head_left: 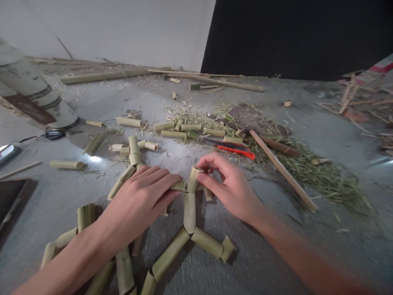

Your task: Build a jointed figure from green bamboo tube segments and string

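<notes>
Short cut bamboo pieces lie joined in a branching figure on the grey floor in front of me. My right hand pinches a small upright bamboo piece at the top of the figure's middle stem. My left hand lies flat over other pieces, its fingertips touching a short horizontal bamboo piece beside the pinched one. More joined pieces run under my left forearm toward the lower left.
A red utility knife lies just beyond my right hand. A long wooden stick slants across green bamboo shavings on the right. Loose bamboo segments are scattered ahead. A patterned cylinder stands far left.
</notes>
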`<act>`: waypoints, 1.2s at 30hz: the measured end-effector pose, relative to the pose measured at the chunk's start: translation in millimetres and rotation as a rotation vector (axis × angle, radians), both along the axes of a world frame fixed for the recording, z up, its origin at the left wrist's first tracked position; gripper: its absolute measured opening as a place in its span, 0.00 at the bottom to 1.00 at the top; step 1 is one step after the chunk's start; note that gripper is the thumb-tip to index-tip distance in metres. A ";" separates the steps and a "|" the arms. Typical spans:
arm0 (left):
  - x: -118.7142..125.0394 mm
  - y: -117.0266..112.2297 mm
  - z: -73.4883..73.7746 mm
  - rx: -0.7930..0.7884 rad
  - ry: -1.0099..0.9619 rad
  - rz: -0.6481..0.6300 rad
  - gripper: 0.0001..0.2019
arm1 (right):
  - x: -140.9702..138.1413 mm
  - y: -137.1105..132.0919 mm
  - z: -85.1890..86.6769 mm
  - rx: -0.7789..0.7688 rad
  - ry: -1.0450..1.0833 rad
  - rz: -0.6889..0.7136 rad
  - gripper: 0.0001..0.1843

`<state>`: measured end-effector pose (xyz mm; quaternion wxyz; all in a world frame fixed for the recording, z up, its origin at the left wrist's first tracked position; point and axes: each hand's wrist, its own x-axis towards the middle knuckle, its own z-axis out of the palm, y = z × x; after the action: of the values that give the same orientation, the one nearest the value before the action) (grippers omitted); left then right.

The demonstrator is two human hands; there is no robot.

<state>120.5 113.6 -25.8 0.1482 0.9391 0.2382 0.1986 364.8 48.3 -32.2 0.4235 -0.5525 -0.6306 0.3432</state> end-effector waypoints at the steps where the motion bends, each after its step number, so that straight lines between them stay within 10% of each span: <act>1: -0.3 0.2 -0.7 -0.007 0.003 0.000 0.08 | 0.1 0.1 -0.4 0.001 0.001 -0.002 0.09; 36: 0.0 0.9 0.8 0.010 0.015 -0.012 0.09 | 1.3 2.0 -7.2 0.050 0.050 0.024 0.07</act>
<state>120.5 114.5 -25.0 0.1427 0.9427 0.2329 0.1917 366.0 50.3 -39.4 0.4488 -0.5255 -0.6345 0.3463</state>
